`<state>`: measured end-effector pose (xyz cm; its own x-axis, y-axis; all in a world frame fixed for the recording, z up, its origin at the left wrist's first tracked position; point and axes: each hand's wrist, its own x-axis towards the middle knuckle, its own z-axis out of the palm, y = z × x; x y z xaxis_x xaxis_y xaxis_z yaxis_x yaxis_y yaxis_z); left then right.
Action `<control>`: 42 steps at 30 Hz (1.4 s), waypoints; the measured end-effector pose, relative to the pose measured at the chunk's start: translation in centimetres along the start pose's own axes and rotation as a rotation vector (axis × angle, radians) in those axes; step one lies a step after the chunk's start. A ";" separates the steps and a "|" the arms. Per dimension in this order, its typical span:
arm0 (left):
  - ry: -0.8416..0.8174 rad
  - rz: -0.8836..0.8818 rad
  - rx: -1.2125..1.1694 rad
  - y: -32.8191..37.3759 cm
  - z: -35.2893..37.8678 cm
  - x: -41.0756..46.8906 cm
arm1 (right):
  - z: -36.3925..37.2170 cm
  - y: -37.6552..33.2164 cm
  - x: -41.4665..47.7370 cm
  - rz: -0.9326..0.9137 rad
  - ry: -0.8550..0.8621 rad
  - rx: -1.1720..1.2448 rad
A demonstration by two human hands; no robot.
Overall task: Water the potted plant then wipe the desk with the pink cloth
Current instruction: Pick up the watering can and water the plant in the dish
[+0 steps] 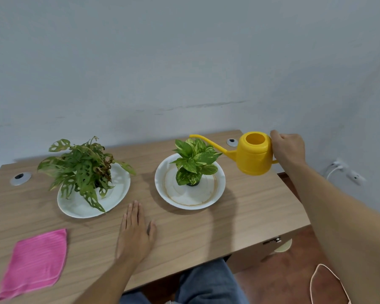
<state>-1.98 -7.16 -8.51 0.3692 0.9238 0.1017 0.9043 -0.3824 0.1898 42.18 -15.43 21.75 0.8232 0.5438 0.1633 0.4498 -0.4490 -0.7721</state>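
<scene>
You're holding the yellow plastic watering can (253,153) up off the wood-grain tabletop (239,216) w/ your right hand (289,150), fingers wrapped around its handle at the back. The can's sitting level near the far right corner; no water seen leaving the spout.

Key relation: the long thin spout is running left from the can, its tip hanging just past the leaves of the small yellow-green potted plant (194,163) in the stained white dish (190,202). So the plant is lying left of & a bit below your right hand, along the spout's axis. Next move prob needs a forward tilt, tip drawn back over the pot.

Your left hand (136,231) is lying flat, palm down, holding nothing, near the front edge. It's the closer hand to the pink ribbed cloth (34,263) by the front left corner. The holey-leaf plant on the other white plate (83,170) is sitting left of centre.
</scene>
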 end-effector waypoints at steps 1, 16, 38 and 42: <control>-0.004 -0.002 -0.003 0.0 0.0 0.0 | -0.1 -0.1 0.0 -0.010 -0.007 -0.001; -0.024 -0.006 -0.016 -0.2 0.1 0.1 | -2.3 0.0 -0.8 -0.062 -0.008 -0.043; -0.084 0.008 -0.025 0.1 -1.0 0.3 | 0.1 -2.4 0.7 -0.094 -0.002 -0.052; -0.140 0.081 0.043 -0.3 -0.8 0.4 | 0.6 -1.9 0.9 -0.114 -0.043 -0.030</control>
<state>-2.28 -6.64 -7.71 0.4653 0.8849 -0.0228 0.8773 -0.4576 0.1446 41.84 -13.66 23.01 0.7505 0.6225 0.2219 0.5506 -0.4033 -0.7308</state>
